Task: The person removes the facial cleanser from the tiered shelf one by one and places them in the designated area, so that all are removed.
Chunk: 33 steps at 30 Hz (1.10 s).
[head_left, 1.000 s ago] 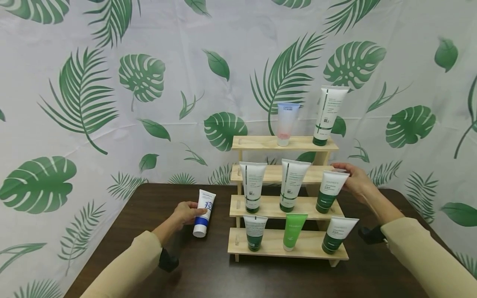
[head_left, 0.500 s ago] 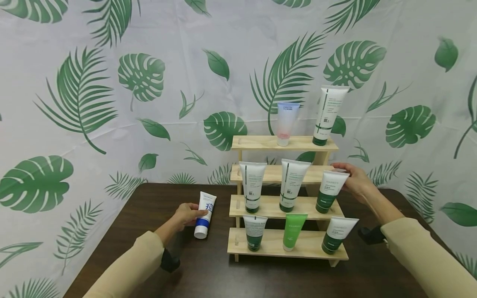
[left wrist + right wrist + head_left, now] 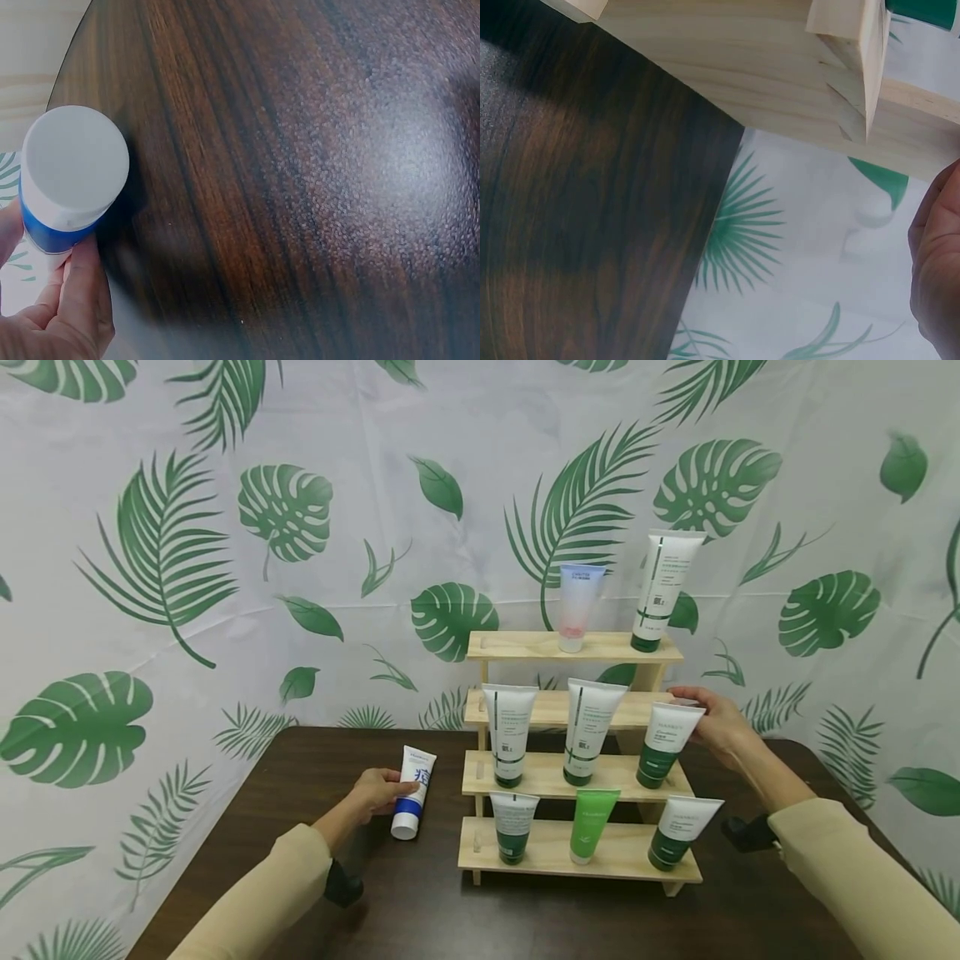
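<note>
In the head view my left hand point(image 3: 382, 793) pinches a white squeeze tube with a blue band point(image 3: 414, 793) between thumb and fingers, just above the dark table. The tube leans, cap end toward me; its white cap point(image 3: 76, 159) faces the left wrist camera. My right hand point(image 3: 720, 727) grips the right end of a stepped wooden display rack point(image 3: 577, 881), at its second shelf from the top. A white-and-green tube point(image 3: 666, 743) partly hides those fingertips. In the right wrist view the right hand point(image 3: 937, 262) shows at the edge, beside the rack's wooden side point(image 3: 682, 52).
Tubes stand cap-down on the rack: a pale blue-pink tube point(image 3: 579, 610) and a tall white tube point(image 3: 663, 593) on top, several white-and-green ones lower, and a bright green tube point(image 3: 592, 827) on the bottom shelf. The dark table point(image 3: 420, 910) meets a leaf-print backdrop point(image 3: 375, 527).
Over the last second my left hand and the blue-banded tube shift very slightly toward the rack. My right hand stays in place on the rack.
</note>
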{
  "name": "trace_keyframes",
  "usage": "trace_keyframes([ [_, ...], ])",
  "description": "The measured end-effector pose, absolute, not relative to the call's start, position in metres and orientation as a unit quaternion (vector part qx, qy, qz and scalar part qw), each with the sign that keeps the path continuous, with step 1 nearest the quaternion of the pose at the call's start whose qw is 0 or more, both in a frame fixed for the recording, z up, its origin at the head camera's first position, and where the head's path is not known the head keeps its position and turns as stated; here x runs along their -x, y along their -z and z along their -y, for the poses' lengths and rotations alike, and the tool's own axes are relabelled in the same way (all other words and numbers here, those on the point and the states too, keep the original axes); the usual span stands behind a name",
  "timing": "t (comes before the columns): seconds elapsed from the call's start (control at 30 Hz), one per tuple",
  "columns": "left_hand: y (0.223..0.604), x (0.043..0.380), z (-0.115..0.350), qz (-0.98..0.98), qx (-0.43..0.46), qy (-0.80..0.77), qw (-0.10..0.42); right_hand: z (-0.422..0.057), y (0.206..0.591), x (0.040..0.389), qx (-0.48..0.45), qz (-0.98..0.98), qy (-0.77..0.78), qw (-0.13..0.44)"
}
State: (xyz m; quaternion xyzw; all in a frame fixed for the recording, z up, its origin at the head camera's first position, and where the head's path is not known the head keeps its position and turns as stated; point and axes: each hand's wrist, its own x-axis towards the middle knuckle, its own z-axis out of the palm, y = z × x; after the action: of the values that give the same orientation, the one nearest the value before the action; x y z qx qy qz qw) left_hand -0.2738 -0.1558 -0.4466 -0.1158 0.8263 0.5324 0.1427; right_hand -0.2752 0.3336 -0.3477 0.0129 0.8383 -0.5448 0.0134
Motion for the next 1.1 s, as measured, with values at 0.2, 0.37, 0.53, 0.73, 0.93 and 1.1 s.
trace_keyframes([
  [0.2,0.447,0.272,0.155,-0.831,0.110,-0.527,0.137,-0.333,0.347,0.275,-0.018,-0.841,0.540,0.016],
  [0.37,0.448,0.271,0.155,-0.836,0.111,-0.521,0.134,-0.332,0.346,0.275,-0.021,-0.840,0.542,0.019],
  [0.53,0.448,0.271,0.157,-0.840,0.110,-0.514,0.130,-0.332,0.346,0.274,-0.020,-0.839,0.543,0.019],
  [0.73,0.446,0.270,0.159,-0.839,0.107,-0.517,0.133,-0.333,0.347,0.275,-0.017,-0.839,0.543,0.015],
  [0.93,0.450,0.273,0.164,-0.835,0.095,-0.525,0.139,-0.333,0.346,0.274,-0.016,-0.840,0.542,0.015],
  [1.1,0.449,0.271,0.164,-0.835,0.098,-0.523,0.138,-0.334,0.347,0.275,-0.014,-0.837,0.547,0.015],
])
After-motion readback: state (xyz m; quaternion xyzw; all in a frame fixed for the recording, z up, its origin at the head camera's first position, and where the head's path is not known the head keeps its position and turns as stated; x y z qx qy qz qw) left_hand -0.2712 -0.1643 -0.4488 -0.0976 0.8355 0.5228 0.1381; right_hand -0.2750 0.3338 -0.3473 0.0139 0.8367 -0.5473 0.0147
